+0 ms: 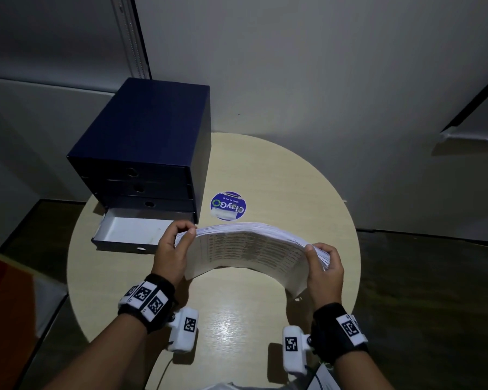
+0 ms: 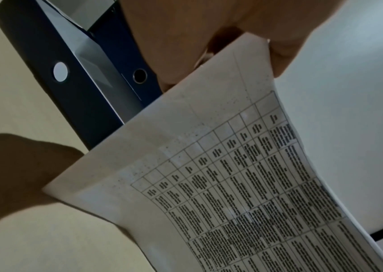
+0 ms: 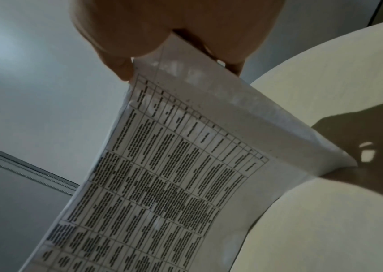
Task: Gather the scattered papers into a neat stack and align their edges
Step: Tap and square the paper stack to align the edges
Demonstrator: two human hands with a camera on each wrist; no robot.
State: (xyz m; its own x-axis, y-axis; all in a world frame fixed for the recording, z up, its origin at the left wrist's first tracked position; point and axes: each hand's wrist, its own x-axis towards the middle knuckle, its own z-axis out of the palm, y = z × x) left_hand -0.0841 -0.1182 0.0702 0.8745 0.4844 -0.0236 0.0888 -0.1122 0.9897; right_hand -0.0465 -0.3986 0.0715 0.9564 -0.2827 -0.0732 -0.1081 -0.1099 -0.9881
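Note:
A thick stack of printed papers (image 1: 248, 249) with table text is held above the round table, bowed upward in an arch. My left hand (image 1: 175, 246) grips its left end, thumb on top, fingers curled round the edge. My right hand (image 1: 324, 266) grips the right end the same way. The lower edge of the stack stands on or just over the tabletop; I cannot tell which. In the left wrist view the stack (image 2: 232, 184) runs from my fingers (image 2: 185, 46) down to the right. In the right wrist view the stack (image 3: 174, 165) hangs from my fingers (image 3: 162, 27).
A dark blue drawer unit (image 1: 150, 153) stands at the table's back left, its bottom drawer (image 1: 130, 232) pulled out with a white, bare inside. A round blue sticker (image 1: 228, 206) lies behind the stack. The beige round table (image 1: 237, 327) ends close on all sides.

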